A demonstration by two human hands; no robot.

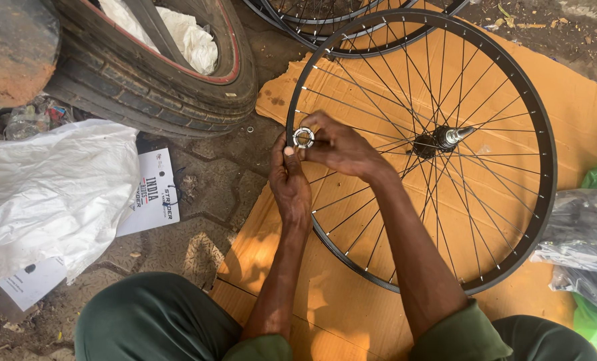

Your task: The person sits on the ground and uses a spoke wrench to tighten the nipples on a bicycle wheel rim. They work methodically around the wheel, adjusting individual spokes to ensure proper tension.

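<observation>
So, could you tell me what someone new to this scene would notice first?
The large black spoked bicycle wheel lying flat on brown cardboard at centre right draws the eye first. At its left rim, the left hand and right hand together hold a small silver ring-shaped part. A thick black tyre lies at upper left, above a crumpled white plastic sheet.

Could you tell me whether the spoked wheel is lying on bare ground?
No, the spoked wheel lies flat on a sheet of brown cardboard, while both hands hold a small metal ring at its rim.
</observation>
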